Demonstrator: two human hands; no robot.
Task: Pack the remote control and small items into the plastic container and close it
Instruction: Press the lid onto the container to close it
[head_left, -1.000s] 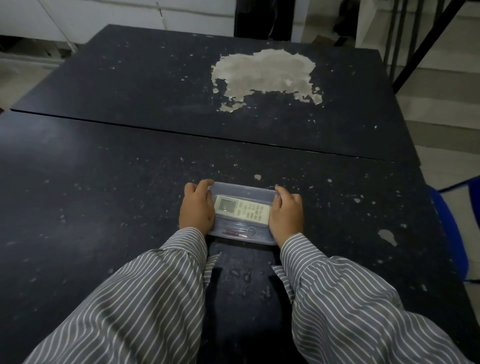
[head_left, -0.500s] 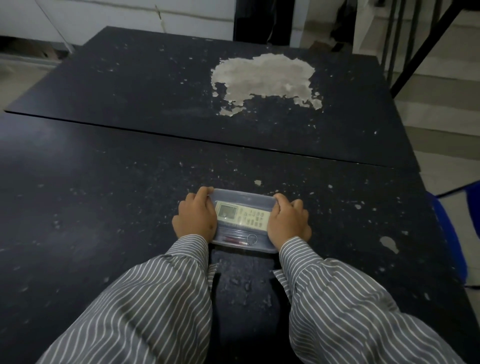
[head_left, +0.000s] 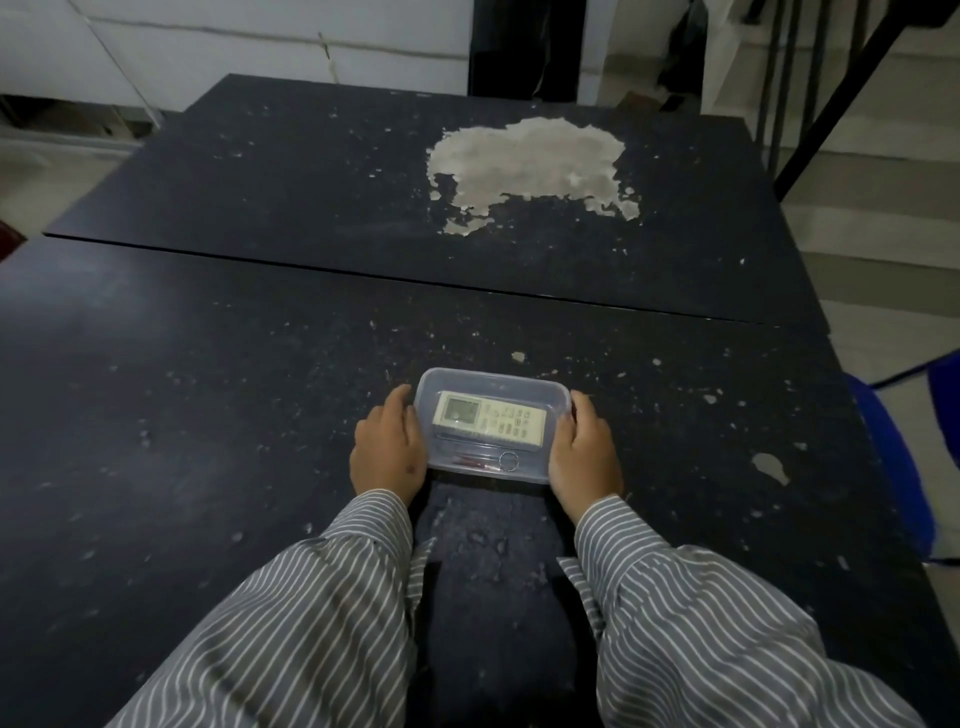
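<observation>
A clear plastic container (head_left: 491, 378) with its lid on lies on the black table, right in front of me. Through the lid I see a white remote control (head_left: 491, 419) with a small screen at its left end. Below it lie a thin red item (head_left: 467, 461) and a small metal ring (head_left: 508, 460). My left hand (head_left: 387, 449) rests against the container's left end, fingers curved along the side. My right hand (head_left: 587, 452) rests against its right end in the same way.
The black table (head_left: 208, 415) is scuffed, with a large pale patch of peeled surface (head_left: 530, 166) at the back. A seam (head_left: 363, 270) splits the near and far tabletops. A blue chair (head_left: 904, 457) stands at the right edge. Stairs and a railing lie beyond.
Both hands have slid off the lid's top to the container's two ends. The container has stayed where it was.
</observation>
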